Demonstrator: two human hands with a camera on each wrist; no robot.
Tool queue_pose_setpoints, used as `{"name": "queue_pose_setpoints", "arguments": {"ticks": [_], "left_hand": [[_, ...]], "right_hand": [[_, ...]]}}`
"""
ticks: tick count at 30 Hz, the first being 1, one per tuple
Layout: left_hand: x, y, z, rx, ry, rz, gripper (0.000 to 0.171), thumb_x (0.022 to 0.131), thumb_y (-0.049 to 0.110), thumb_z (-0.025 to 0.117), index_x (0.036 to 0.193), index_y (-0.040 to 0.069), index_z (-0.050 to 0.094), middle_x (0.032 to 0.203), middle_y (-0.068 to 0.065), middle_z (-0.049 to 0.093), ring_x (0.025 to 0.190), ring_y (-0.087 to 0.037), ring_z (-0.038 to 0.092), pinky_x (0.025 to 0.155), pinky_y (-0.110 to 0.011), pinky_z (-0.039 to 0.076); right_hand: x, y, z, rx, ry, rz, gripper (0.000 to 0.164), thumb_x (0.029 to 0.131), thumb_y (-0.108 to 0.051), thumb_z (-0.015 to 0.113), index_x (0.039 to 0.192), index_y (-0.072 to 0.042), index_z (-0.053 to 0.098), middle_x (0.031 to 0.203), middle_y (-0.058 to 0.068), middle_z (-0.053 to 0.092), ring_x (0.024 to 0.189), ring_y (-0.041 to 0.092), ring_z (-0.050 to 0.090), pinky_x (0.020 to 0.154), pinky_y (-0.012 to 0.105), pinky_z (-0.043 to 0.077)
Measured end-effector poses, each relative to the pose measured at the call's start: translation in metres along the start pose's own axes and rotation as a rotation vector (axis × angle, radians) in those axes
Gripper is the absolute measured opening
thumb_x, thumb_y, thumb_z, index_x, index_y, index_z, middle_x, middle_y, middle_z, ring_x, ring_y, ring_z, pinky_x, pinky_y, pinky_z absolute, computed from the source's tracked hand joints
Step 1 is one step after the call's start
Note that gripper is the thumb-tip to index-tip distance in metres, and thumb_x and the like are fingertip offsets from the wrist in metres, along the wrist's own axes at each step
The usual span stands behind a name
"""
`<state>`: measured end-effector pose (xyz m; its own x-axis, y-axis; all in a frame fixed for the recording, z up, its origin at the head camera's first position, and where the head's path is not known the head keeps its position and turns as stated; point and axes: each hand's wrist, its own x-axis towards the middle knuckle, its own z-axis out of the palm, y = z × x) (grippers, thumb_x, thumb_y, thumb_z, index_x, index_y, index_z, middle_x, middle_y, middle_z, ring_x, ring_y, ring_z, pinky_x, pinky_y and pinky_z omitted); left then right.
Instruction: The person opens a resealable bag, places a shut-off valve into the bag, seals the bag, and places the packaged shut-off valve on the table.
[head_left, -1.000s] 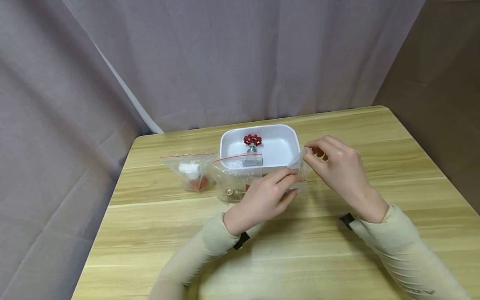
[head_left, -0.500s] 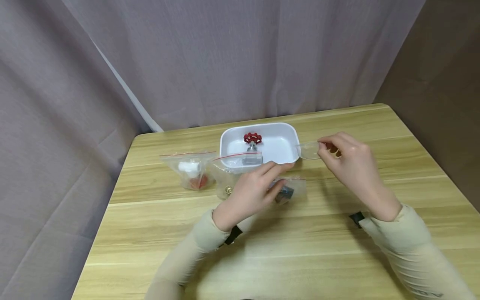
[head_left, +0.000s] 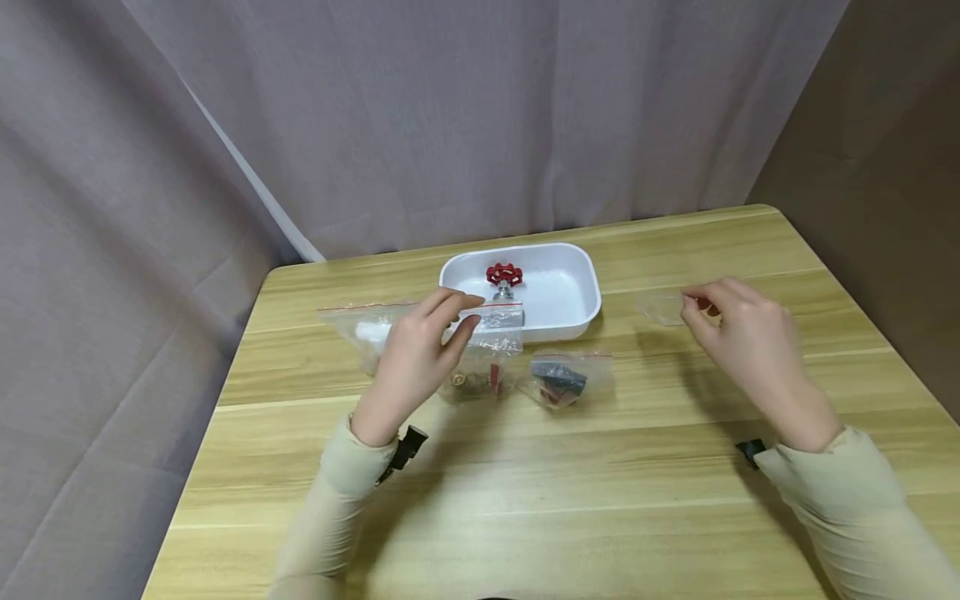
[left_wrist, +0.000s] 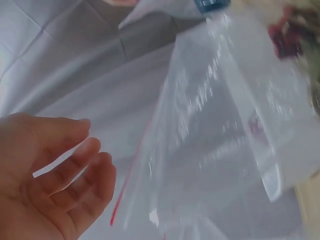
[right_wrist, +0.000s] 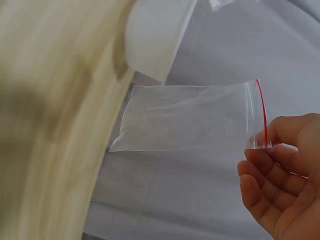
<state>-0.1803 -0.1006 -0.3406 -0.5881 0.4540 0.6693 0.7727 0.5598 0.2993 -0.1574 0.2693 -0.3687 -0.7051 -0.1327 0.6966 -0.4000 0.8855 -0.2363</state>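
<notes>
My right hand [head_left: 750, 350] pinches a clear zip bag [right_wrist: 182, 117] by its red-lined top corner, and nothing shows inside the bag. It hangs right of the white tray [head_left: 572, 292]. My left hand [head_left: 411, 354] is at the left, thumb and fingers apart with nothing between them. Beside it stands an upright zip bag [left_wrist: 200, 125] holding a brass valve [head_left: 465, 382] with a red handle. Partly behind this hand is another bag with a white piece [head_left: 369, 333]. A zip bag with a dark piece [head_left: 561, 377] and something red lies nearer the middle.
A metal valve with a red handwheel [head_left: 504, 273] stands in the tray, its lower part seen through or behind the upright bag. Bare wooden table [head_left: 525, 500] lies in front. A grey curtain [head_left: 450, 125] hangs behind the table's back edge.
My right hand has drawn the bag with nothing in it away to the right. My left hand has let go near the tray and moved left, uncovering the bag with the dark piece.
</notes>
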Motion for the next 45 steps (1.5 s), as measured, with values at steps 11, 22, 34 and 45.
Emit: {"name": "queue_pose_setpoints", "arguments": {"ticks": [11, 22, 34, 45], "left_hand": [[-0.005, -0.015, -0.014, 0.114, -0.026, -0.059, 0.017, 0.094, 0.006, 0.070, 0.111, 0.003, 0.071, 0.112, -0.011, 0.068, 0.102, -0.028, 0.061, 0.087, -0.039, 0.052], [-0.004, -0.022, -0.021, 0.197, -0.163, -0.109, 0.024, 0.094, 0.012, 0.072, 0.114, -0.001, 0.071, 0.106, -0.012, 0.067, 0.093, -0.029, 0.062, 0.080, -0.042, 0.053], [-0.007, -0.021, -0.026, 0.134, -0.216, -0.227, 0.015, 0.097, 0.016, 0.069, 0.101, 0.002, 0.073, 0.096, -0.007, 0.069, 0.077, -0.020, 0.062, 0.070, -0.036, 0.053], [-0.008, -0.014, -0.024, -0.046, -0.225, -0.262, 0.004, 0.095, 0.009, 0.069, 0.094, 0.006, 0.071, 0.089, -0.003, 0.066, 0.081, -0.015, 0.062, 0.073, -0.030, 0.053]], "right_hand": [[-0.024, 0.010, 0.010, 0.008, -0.291, 0.014, 0.011, 0.085, -0.006, 0.075, 0.096, -0.002, 0.074, 0.088, 0.013, 0.070, 0.072, 0.030, 0.066, 0.058, 0.051, 0.052], [-0.042, 0.010, 0.019, 0.032, -0.452, -0.007, 0.014, 0.084, -0.007, 0.074, 0.097, -0.004, 0.073, 0.094, 0.015, 0.072, 0.074, 0.030, 0.068, 0.059, 0.049, 0.055], [-0.026, 0.000, 0.025, 0.066, -0.450, -0.014, 0.015, 0.089, -0.010, 0.073, 0.103, -0.004, 0.073, 0.093, 0.012, 0.073, 0.067, 0.022, 0.065, 0.055, 0.043, 0.053], [0.030, -0.074, 0.036, 0.279, -0.252, -0.251, 0.010, 0.089, -0.008, 0.074, 0.099, -0.006, 0.074, 0.091, 0.006, 0.073, 0.074, 0.022, 0.069, 0.060, 0.039, 0.056]]}}
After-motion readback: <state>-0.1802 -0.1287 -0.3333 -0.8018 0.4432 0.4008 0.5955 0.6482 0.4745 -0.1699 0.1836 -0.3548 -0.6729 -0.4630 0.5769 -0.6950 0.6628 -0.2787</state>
